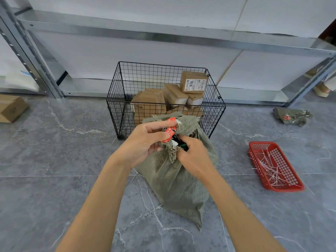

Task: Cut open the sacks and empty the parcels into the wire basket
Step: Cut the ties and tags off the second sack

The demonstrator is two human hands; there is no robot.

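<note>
At the far left a plain brown cardboard box (11, 108) sat on the grey floor. The step in hand looked to be cutting the tie. The left hand (143, 140) had its fingers curled tight round the gathered neck of the green woven sack (174, 179), pinching it just by the red paper tag (169, 132). The sack lay on the floor just in front of the black wire basket (127, 82), which held a pile of brown cardboard parcels (193, 82). The right hand (194, 153) was closed round a small dark tool with green on it (181, 145), likely the cutter, its blade hidden in the neck. Next, I judged, the tie wanted snipping clear of the fingers beside it, then dropping among the white cable ties (271, 170) in the red plastic tray (254, 148) to the right.
</note>
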